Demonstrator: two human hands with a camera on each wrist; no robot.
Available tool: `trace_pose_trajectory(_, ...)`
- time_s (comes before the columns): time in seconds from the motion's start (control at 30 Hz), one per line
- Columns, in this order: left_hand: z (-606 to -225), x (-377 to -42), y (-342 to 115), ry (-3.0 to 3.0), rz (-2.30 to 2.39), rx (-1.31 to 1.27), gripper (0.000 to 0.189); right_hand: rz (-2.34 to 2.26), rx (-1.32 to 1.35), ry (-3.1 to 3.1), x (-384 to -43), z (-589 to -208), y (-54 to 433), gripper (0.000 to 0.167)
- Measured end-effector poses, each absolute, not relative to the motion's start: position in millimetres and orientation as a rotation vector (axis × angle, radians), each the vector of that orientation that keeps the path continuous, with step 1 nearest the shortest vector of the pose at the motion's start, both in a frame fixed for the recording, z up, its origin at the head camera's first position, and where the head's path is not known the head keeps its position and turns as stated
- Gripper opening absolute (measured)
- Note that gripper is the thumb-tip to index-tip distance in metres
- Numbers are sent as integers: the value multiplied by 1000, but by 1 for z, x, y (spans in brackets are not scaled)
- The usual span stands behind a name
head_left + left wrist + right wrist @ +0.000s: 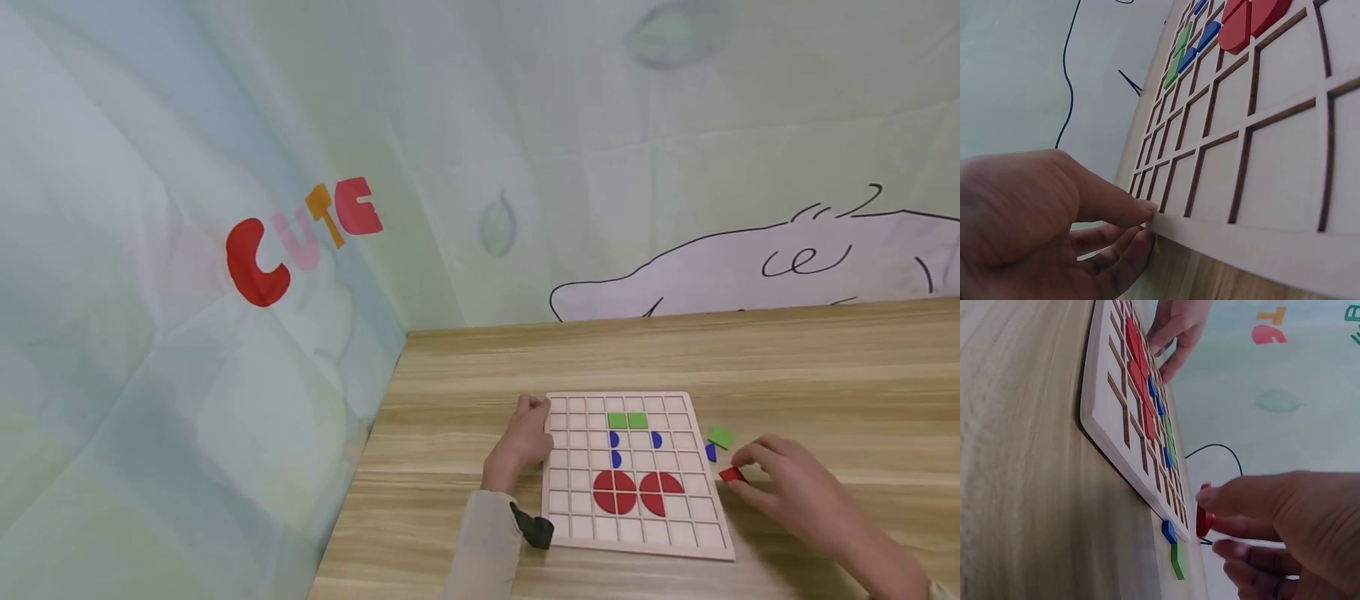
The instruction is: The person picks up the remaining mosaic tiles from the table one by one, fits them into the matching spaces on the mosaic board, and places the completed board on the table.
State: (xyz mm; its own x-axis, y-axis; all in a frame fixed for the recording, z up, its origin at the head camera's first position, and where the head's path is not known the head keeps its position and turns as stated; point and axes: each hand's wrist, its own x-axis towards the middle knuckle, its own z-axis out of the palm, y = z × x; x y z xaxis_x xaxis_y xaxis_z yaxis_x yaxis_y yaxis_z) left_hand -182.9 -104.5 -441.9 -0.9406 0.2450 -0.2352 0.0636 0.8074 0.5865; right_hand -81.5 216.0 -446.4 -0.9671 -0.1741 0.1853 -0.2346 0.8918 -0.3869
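Observation:
A pale wooden grid board [678, 531] lies on the table. My left hand [521, 439] pinches the board's left edge, thumb on the rim and fingers curled below it in the left wrist view. Just off the board's right side, my right hand [802, 492] holds a red quarter-circle piece [1202, 520] between thumb and fingers. Four red quarters form a full red circle [604, 482] on the grid; beside it, three more make a partial circle [652, 482]. Higher up sit two green squares [637, 421] and three blue half-circles [617, 459].
Right of the board lie a loose green square [721, 437] and a blue half-circle [711, 452]. Printed cloth walls [450, 167] rise behind and left of the wooden table [465, 358]. A dark object [534, 531] is at the left sleeve's cuff.

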Motion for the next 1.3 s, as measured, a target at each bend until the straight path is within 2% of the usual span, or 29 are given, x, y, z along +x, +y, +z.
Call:
trace_pose_trajectory(0.23, -442, -183, -104, 2689, 857, 231, 63, 567, 604, -2717, -84, -452, 199, 27)
trace_pose_trajectory(0.6, -438, -182, -103, 2680, 856, 207, 63, 609, 804, -2827, -85, -454, 175, 22)
trace_pose_trajectory(0.73, -438, -182, -102, 2678, 862, 202, 63, 547, 905, -2741, -84, -460, 170, 27)
trace_pose_trajectory(1.3, -440, -184, -102, 2672, 845, 198, 64, 464, 1012, -2581, -84, -466, 170, 26)
